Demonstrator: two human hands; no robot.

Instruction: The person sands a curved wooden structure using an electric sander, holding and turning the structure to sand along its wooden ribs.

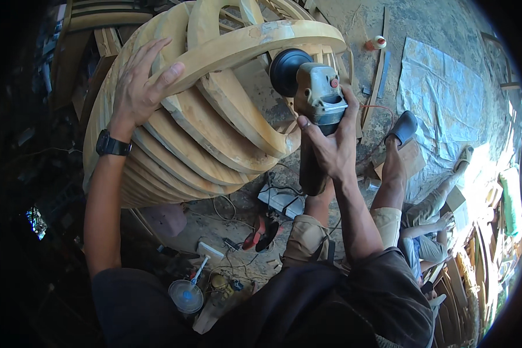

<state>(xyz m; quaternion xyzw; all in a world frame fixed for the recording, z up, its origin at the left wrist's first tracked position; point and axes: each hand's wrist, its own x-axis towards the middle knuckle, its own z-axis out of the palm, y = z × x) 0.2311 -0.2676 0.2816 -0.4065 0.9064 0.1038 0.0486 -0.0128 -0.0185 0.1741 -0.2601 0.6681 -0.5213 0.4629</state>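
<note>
A large rounded frame of curved wooden ribs (pixel 226 152) fills the upper left and centre, with a broad ring-shaped rim (pixel 261 39) across its top. My left hand (pixel 139 84) lies on the wood beside the rim, fingers stretched out and thumb against the rim's near edge. In my right hand (pixel 335 148) is an angle grinder (pixel 318 87), gripped round its body behind the metal head. Its round black disc (pixel 290 68) is at the opening under the rim; whether it touches wood, I cannot tell.
On the floor are a white bottle (pixel 379 42) with a reddish top, wood strips, a crumpled silvery sheet (pixel 441 93) and cords. Nearer me are a lidded plastic cup (pixel 185 296), a brush (pixel 210 250) and red-and-black footwear (pixel 261 233). Another person (pixel 426 238) sits at right by wood pieces.
</note>
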